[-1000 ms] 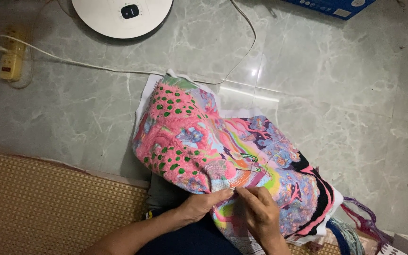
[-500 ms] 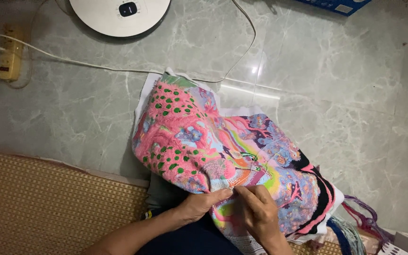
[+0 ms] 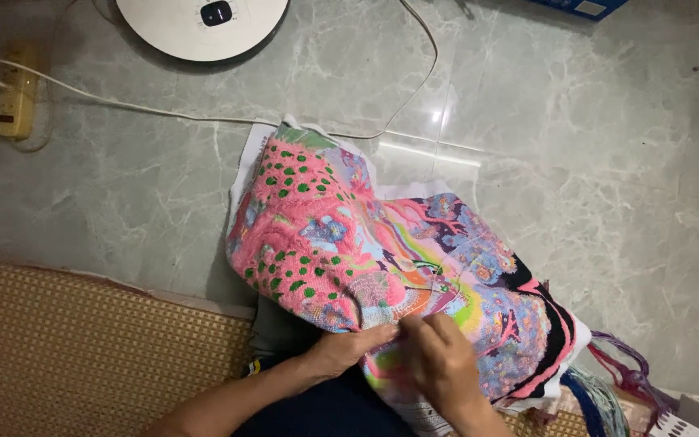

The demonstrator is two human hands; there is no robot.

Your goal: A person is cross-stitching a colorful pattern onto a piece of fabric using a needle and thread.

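Nothing shifted: we keep left hand (image 3: 348, 350) and right hand (image 3: 441, 364) pinching the pink embroidered cloth (image 3: 341, 251); blue box (image 3: 580, 6) sits top right.

- We see both our forearms come in from the bottom edge of the view, bare, angled toward each other.
- Our left hand (image 3: 349, 350) lies low and flat, fingers stretched to the right, thumb and forefinger tips pressed together.
- Our right hand (image 3: 440, 366) shows its back, knuckles raised, fingers curled under into a pinch.
- The fingertips of both hands meet, touching or nearly so.
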